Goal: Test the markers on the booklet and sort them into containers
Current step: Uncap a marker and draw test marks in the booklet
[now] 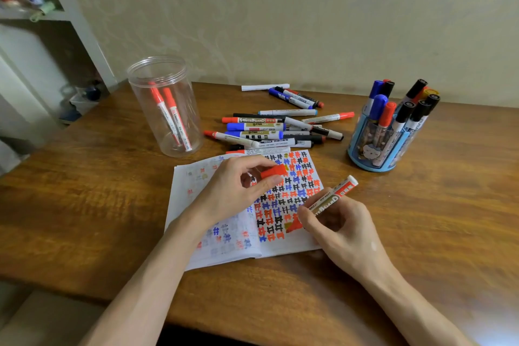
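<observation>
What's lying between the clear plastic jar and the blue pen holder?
A loose pile of red, blue and black whiteboard markers on the wooden table, shown in the head view.

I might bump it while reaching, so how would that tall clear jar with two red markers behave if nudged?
The clear jar looks tall, thin-walled and nearly empty, so probably light; it may slide or tip on the table. The two red markers lean loose inside and would likely rattle and shift.

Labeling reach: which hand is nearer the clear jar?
Left. Left hand, pinching the red cap, sits front-right of the clear jar; right hand, holding the marker, is farther right.
</observation>
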A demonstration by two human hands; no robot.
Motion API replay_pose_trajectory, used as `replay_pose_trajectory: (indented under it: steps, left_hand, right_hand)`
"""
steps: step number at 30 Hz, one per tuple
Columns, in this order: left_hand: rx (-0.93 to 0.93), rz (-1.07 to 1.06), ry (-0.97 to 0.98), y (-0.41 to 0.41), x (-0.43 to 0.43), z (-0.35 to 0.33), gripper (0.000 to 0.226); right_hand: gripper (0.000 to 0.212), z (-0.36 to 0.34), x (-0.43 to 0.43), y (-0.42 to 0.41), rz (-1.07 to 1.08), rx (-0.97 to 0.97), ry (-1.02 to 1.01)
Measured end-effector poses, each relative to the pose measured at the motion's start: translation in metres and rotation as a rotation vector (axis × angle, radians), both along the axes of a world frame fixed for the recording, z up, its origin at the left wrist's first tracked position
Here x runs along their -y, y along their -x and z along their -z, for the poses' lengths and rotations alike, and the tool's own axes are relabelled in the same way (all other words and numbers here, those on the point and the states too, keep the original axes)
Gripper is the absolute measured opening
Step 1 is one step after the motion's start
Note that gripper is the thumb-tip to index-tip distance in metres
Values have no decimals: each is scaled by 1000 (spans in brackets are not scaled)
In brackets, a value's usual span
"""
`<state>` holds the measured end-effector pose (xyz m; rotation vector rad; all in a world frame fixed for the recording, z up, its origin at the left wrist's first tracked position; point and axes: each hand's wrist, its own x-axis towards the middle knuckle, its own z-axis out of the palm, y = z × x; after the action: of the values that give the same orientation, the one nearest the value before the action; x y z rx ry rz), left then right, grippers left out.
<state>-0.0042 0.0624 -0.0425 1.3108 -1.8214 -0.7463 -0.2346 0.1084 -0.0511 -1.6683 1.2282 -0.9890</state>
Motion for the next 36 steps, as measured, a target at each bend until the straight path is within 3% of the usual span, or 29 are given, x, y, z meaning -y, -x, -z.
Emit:
replay_pose_trajectory:
  steps: [20, 31, 36]
  left_hand:
    - [21, 0, 18, 0, -2, 0, 32]
    - [34, 2, 21, 0, -1, 1, 34]
    - [32, 8, 34, 0, -1, 2, 32]
  right_hand:
    - [2, 7, 0, 2, 0, -56, 103]
    - [11, 4, -1, 1, -39, -68, 81]
    - [10, 5, 2, 2, 35, -26, 75]
